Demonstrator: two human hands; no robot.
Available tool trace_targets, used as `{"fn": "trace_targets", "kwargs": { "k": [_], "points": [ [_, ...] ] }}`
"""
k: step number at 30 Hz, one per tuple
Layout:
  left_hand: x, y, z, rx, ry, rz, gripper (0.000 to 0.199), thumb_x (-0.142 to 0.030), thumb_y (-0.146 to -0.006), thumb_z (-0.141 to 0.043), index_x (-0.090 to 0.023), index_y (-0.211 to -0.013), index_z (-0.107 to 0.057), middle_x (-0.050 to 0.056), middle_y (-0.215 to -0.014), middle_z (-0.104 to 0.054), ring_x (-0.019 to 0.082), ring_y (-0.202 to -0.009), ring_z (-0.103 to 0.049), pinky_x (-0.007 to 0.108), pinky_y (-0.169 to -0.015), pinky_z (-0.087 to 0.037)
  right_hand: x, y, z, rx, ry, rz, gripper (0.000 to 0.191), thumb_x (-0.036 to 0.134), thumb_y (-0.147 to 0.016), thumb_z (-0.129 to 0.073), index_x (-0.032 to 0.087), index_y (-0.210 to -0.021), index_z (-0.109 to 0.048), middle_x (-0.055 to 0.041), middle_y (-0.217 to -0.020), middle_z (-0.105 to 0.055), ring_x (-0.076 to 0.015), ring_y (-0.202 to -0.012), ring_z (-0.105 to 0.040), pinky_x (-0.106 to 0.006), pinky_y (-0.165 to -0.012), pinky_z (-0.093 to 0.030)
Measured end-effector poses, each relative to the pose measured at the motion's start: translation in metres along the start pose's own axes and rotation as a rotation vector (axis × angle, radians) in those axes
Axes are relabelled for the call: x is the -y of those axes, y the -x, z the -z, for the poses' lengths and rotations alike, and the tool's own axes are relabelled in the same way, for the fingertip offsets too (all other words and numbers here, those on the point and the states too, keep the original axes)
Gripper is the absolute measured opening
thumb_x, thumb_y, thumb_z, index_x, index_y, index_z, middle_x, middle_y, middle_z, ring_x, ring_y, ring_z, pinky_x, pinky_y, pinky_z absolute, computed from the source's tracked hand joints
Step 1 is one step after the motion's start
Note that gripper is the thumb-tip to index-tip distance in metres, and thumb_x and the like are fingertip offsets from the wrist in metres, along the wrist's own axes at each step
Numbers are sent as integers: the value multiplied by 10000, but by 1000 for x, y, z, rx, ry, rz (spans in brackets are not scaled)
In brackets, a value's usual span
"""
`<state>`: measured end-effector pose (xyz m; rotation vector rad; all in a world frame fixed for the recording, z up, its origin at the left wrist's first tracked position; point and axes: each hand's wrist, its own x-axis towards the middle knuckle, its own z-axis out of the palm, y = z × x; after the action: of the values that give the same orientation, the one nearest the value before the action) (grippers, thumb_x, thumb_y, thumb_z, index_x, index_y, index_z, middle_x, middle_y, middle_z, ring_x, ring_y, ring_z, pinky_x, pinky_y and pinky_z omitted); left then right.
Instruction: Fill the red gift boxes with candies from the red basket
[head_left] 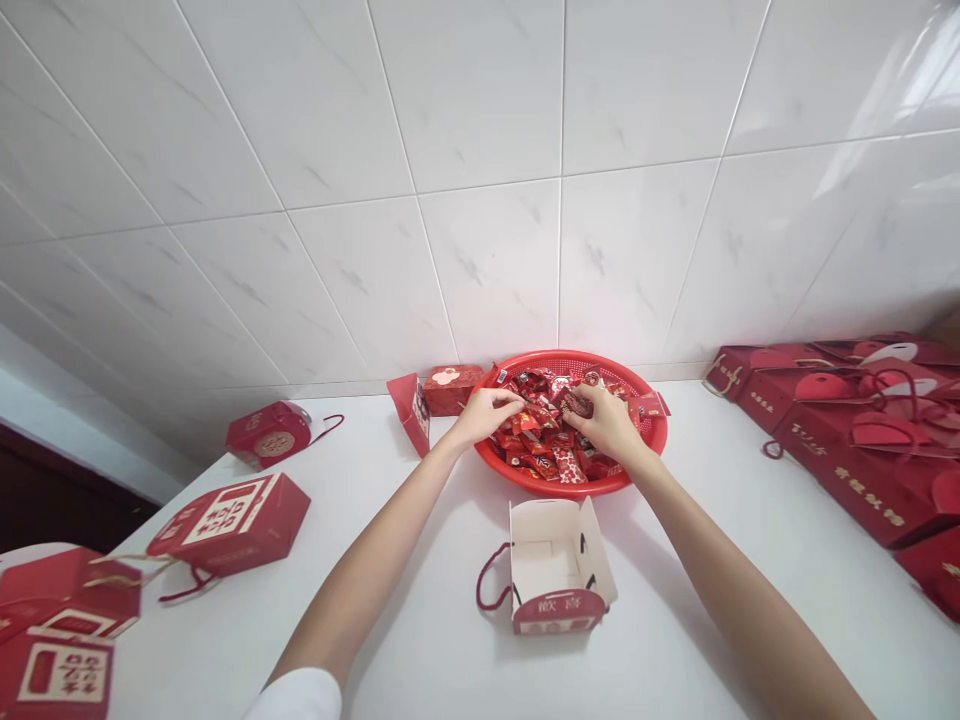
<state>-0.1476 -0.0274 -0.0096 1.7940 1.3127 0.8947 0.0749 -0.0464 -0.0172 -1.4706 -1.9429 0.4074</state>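
A red plastic basket (pixel 489 462) full of wrapped candies (pixel 541 440) stands by the wall. My left hand (pixel 484 415) reaches over its left rim, with fingers and thumb slightly apart at the candies and nothing visibly held. On the right side of the basket, my right hand (pixel 609 428) has its thumb and fingers closed around a dark red wrapped candy (pixel 576 404). In front of the basket, between my forearms, a small gift box (pixel 559 612) sits open at the top. Its inside is white, and a dark red cord handle (pixel 480 590) loops out on the left.
Several closed red gift boxes (pixel 232 520) with cord handles stand at the left. Long rows of red boxes (pixel 840 455) fill the right side. A small red box (pixel 451 388) and a folded red card piece (pixel 411 412) are left of the basket. White tiles (pixel 487 240) rise behind.
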Motion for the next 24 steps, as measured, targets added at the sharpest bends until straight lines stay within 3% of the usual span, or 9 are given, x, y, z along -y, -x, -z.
{"fn": "trace_targets", "kwargs": {
  "k": [4,6,9,11,13,16,20,24],
  "points": [
    [-1,3,-3,87,-123,-111,326,-182,-741,-644,-207,-1047,-754,58,-1142,-742,239,-1059,-672,345,-954,-527,-3,0,-4,-16,15,30,45,214,-792,-606,200,-834,-616,-36,-786,-642,-220,-776,-589,-300,-678,-399],
    [-1,5,-4,140,-180,-159,358,-195,-732,-656,-227,-1078,-739,41,-1179,-727,237,-1108,-647,326,-990,-487,-5,0,-6,-37,-9,64,200,187,-774,-596,193,-967,-648,-68,-909,-667,-244,-899,-609,-323,-754,-438],
    [-2,7,-6,154,-222,-181,223,-392,-795,-662,-199,-887,-724,26,-919,-728,210,-884,-652,296,-811,-504,-6,1,-8,-73,-68,134,343,145,-762,-557,189,-1090,-647,-96,-1064,-667,-262,-1030,-601,-375,-884,-459],
    [-3,7,-7,136,-221,-170,391,-543,-820,-618,-180,-675,-620,-13,-658,-590,154,-643,-543,266,-625,-436,-4,1,-7,-74,-107,172,339,121,-765,-520,178,-1068,-662,-102,-1076,-672,-261,-1036,-608,-393,-923,-459],
    [-3,6,-7,140,-180,-158,520,-631,-814,-585,-185,-570,-472,-47,-557,-414,111,-542,-389,248,-535,-327,-1,2,-6,-45,-149,200,325,114,-775,-504,170,-1047,-673,-105,-1076,-684,-257,-1018,-623,-396,-923,-467],
    [-7,6,-6,185,-86,-154,578,-689,-781,-594,-192,-564,-392,-59,-570,-336,97,-549,-316,242,-530,-273,3,5,-4,22,-206,215,277,196,-819,-554,168,-1068,-671,-109,-1086,-704,-266,-1002,-640,-410,-912,-478],
    [-13,10,-3,193,-35,-157,590,-686,-754,-638,-193,-554,-382,-59,-587,-325,100,-579,-330,249,-566,-306,4,7,-2,97,-324,189,289,364,-850,-615,181,-1070,-655,-83,-1005,-723,-249,-906,-654,-399,-848,-499],
    [-16,13,-2,202,7,-125,514,-647,-795,-620,-180,-614,-504,-36,-621,-476,122,-620,-453,268,-633,-413,4,7,-1,53,-405,164,253,385,-813,-649,210,-996,-636,-47,-969,-717,-228,-857,-649,-372,-792,-515]
  ]
}}
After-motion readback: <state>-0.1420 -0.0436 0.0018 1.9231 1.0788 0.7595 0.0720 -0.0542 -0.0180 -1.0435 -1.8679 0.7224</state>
